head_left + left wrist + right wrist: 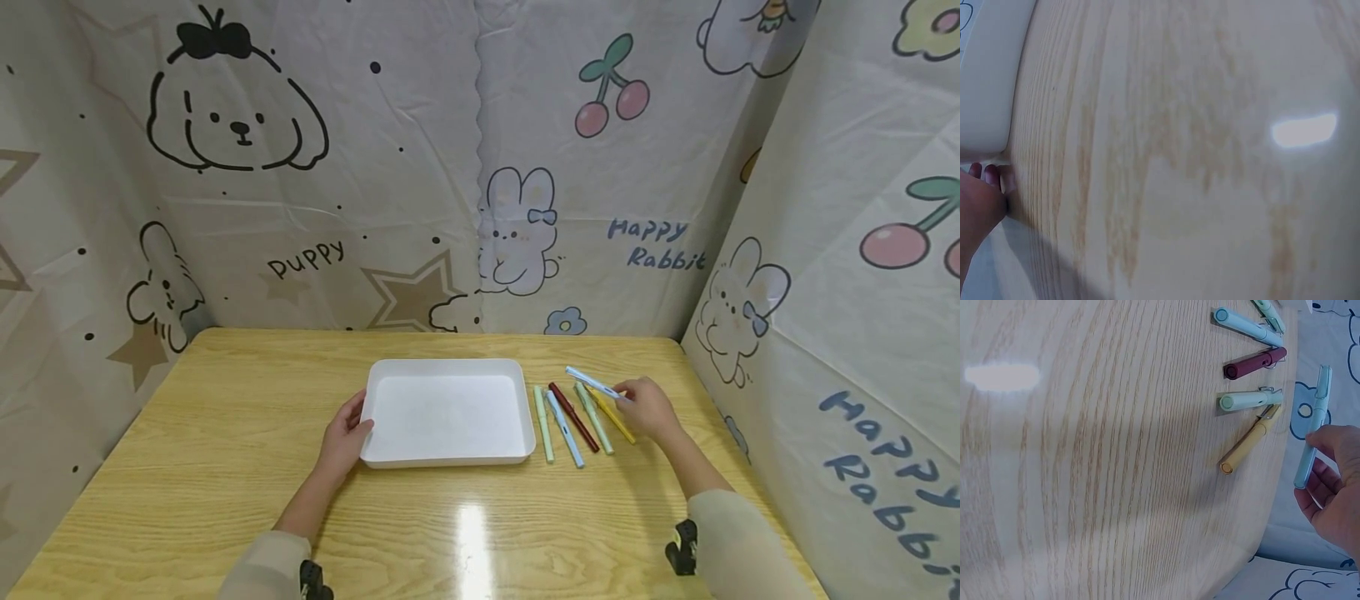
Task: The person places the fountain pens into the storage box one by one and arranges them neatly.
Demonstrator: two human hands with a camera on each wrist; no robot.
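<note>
A white rectangular tray [450,457] lies on the table, bare inside. My left hand [347,435] holds its left side, thumb at the rim; in the left wrist view part of the hand [982,200] shows by the tray's corner. My right hand [647,408] pinches a light blue capped pen [588,379] between thumb and fingers, raised above the other pens. In the right wrist view this light blue pen [1315,434] has its clip end away from the hand [1338,481]. Below it lie a yellow pen [617,421] and a light green pen [595,419].
Right of the tray, a dark red pen [574,417], another light blue pen [565,429] and a second light green pen [543,425] lie side by side on the wooden table [225,467]. Patterned cloth [420,167] hangs behind and at both sides.
</note>
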